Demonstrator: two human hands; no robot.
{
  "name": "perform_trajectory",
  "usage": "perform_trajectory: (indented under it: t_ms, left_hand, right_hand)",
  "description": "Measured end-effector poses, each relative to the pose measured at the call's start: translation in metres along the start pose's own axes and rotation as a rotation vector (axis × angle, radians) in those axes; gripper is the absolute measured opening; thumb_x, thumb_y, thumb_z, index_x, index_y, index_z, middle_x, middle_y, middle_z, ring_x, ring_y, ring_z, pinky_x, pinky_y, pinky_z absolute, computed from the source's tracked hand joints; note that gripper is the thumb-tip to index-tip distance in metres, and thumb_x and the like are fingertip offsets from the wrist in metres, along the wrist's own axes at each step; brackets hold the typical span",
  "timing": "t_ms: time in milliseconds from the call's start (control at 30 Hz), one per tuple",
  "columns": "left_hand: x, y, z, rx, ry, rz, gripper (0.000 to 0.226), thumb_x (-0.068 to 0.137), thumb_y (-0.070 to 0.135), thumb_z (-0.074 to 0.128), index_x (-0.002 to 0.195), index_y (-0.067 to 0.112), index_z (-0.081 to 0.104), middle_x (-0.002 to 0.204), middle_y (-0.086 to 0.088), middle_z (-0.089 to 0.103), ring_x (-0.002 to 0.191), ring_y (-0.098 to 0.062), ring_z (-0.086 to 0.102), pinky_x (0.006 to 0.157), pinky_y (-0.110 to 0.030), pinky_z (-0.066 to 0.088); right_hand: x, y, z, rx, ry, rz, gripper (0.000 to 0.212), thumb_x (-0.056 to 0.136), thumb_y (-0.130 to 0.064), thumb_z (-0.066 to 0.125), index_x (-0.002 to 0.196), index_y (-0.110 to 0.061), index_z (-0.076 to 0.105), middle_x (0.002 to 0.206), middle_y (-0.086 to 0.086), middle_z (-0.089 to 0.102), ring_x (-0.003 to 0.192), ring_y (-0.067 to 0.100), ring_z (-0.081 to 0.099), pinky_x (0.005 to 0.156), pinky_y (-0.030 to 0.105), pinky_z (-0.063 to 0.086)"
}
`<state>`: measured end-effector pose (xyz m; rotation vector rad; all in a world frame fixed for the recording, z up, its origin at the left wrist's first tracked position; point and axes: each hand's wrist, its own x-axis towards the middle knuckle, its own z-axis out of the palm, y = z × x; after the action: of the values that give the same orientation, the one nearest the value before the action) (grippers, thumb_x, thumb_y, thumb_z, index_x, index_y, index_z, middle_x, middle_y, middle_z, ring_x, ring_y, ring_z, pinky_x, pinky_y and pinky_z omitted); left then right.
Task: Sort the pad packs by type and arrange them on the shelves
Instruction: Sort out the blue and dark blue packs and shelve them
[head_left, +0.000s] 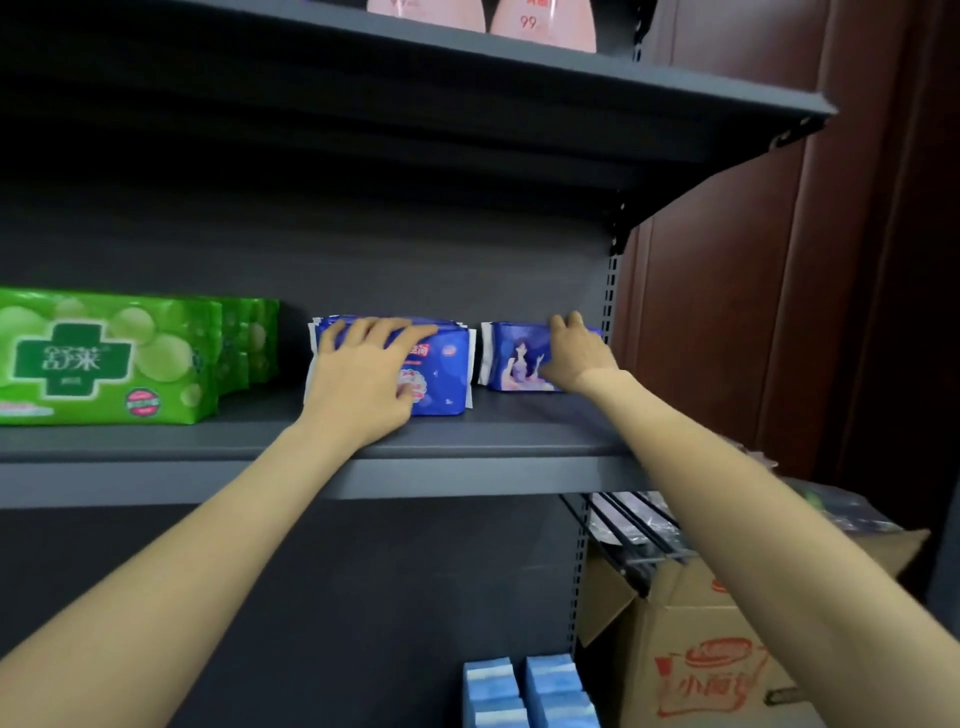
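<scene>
On the middle shelf (467, 447) stands a row of blue pad packs (441, 374) with red labels. My left hand (363, 379) grips that row, fingers curled over its top and thumb on the front pack. To the right stands a darker blue pack with a cartoon girl (514, 358). My right hand (576, 358) holds this pack at its right end, fingers over the top edge. Several green pad packs (104, 358) stand upright at the shelf's left.
Pink packs (540, 26) sit on the top shelf. Light blue packs (530, 691) stand on a lower level. An open cardboard box (727, 649) with wire racks on it sits at the lower right, beside a brown panelled wall (779, 312).
</scene>
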<state>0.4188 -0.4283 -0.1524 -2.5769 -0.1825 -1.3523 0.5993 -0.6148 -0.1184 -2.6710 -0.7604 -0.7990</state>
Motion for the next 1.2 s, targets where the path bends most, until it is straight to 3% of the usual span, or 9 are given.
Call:
perform_trajectory:
  t_ms: [133, 267, 433, 567, 767, 900, 967, 1067, 1200]
  left_hand:
    - [0.004, 0.003, -0.004, -0.045, 0.105, 0.047, 0.054, 0.075, 0.023, 0.068, 0.128, 0.024, 0.058, 0.124, -0.003, 0.062, 0.114, -0.028, 0.054, 0.097, -0.046, 0.038]
    - [-0.006, 0.015, -0.034, -0.154, 0.438, 0.174, 0.018, 0.085, 0.023, 0.057, 0.098, 0.015, 0.068, 0.090, 0.002, 0.069, 0.086, -0.021, 0.061, 0.073, -0.033, 0.045]
    - [-0.076, 0.035, -0.064, -0.366, 0.589, 0.322, 0.013, 0.085, 0.014, 0.058, 0.080, 0.011, 0.070, 0.069, 0.004, 0.065, 0.062, -0.017, 0.059, 0.055, -0.031, 0.049]
    - [-0.172, 0.043, -0.056, -0.533, 0.311, 0.224, 0.021, 0.088, 0.021, 0.053, 0.076, 0.014, 0.069, 0.059, 0.007, 0.061, 0.052, -0.011, 0.056, 0.050, -0.028, 0.045]
    - [-0.321, 0.032, 0.012, -0.611, -0.562, -0.088, 0.022, 0.086, 0.044, 0.047, 0.085, 0.031, 0.065, 0.071, 0.018, 0.065, 0.067, -0.002, 0.059, 0.066, -0.028, 0.051]
    - [-0.420, 0.031, 0.049, -0.690, -0.927, -0.243, 0.012, 0.088, 0.032, 0.058, 0.095, 0.033, 0.068, 0.082, 0.019, 0.069, 0.077, -0.001, 0.062, 0.075, -0.023, 0.047]
    - [-0.462, 0.029, 0.062, -0.671, -1.047, -0.270, 0.017, 0.089, 0.026, 0.058, 0.102, 0.032, 0.068, 0.091, 0.020, 0.069, 0.087, 0.001, 0.060, 0.082, -0.023, 0.047]
    - [-0.520, 0.025, 0.075, -0.614, -1.130, -0.324, 0.023, 0.085, 0.024, 0.058, 0.105, 0.027, 0.068, 0.097, 0.016, 0.069, 0.093, -0.005, 0.063, 0.085, -0.025, 0.049]
    - [-0.595, 0.034, 0.066, -0.474, -1.166, -0.259, 0.029, 0.076, 0.029, 0.057, 0.101, 0.018, 0.066, 0.099, 0.001, 0.068, 0.095, -0.024, 0.060, 0.078, -0.024, 0.040]
  right_hand:
    - [-0.055, -0.003, -0.026, 0.224, 0.147, -0.093, 0.040, 0.090, -0.021, 0.055, 0.129, -0.012, 0.051, 0.127, 0.008, 0.052, 0.109, 0.030, 0.055, 0.084, 0.035, 0.042]
    - [-0.137, -0.015, -0.040, 0.367, 0.470, -0.226, 0.025, 0.089, -0.020, 0.056, 0.112, -0.020, 0.065, 0.100, -0.004, 0.070, 0.091, 0.019, 0.065, 0.075, 0.033, 0.050]
    - [-0.239, -0.036, -0.017, 0.367, 0.898, -0.443, 0.014, 0.088, -0.005, 0.059, 0.094, -0.006, 0.072, 0.085, 0.002, 0.071, 0.073, 0.021, 0.065, 0.067, 0.032, 0.052]
    - [-0.317, -0.053, 0.046, 0.380, 0.663, -0.511, 0.014, 0.088, -0.007, 0.058, 0.090, -0.007, 0.072, 0.086, 0.000, 0.070, 0.079, 0.021, 0.065, 0.068, 0.032, 0.051]
    - [-0.419, -0.055, 0.168, 0.332, 0.003, -0.540, 0.025, 0.080, -0.028, 0.058, 0.103, -0.020, 0.063, 0.105, -0.002, 0.064, 0.099, 0.021, 0.053, 0.083, 0.033, 0.040]
    - [-0.487, -0.061, 0.237, 0.296, -0.438, -0.492, 0.034, 0.061, -0.034, 0.066, 0.094, -0.026, 0.067, 0.099, -0.002, 0.065, 0.086, 0.025, 0.064, 0.066, 0.034, 0.052]
    - [-0.512, -0.068, 0.261, 0.266, -0.595, -0.496, 0.033, 0.066, -0.035, 0.058, 0.096, -0.027, 0.068, 0.099, -0.003, 0.066, 0.086, 0.024, 0.065, 0.067, 0.035, 0.052]
    - [-0.544, -0.078, 0.297, 0.268, -0.851, -0.542, 0.044, 0.086, -0.036, 0.053, 0.128, -0.025, 0.054, 0.131, -0.002, 0.052, 0.122, 0.025, 0.046, 0.098, 0.036, 0.035]
    - [-0.593, -0.102, 0.322, 0.414, -0.904, -0.689, 0.068, 0.081, -0.065, 0.042, 0.136, -0.025, 0.044, 0.140, 0.007, 0.045, 0.130, 0.029, 0.039, 0.107, 0.049, 0.034]
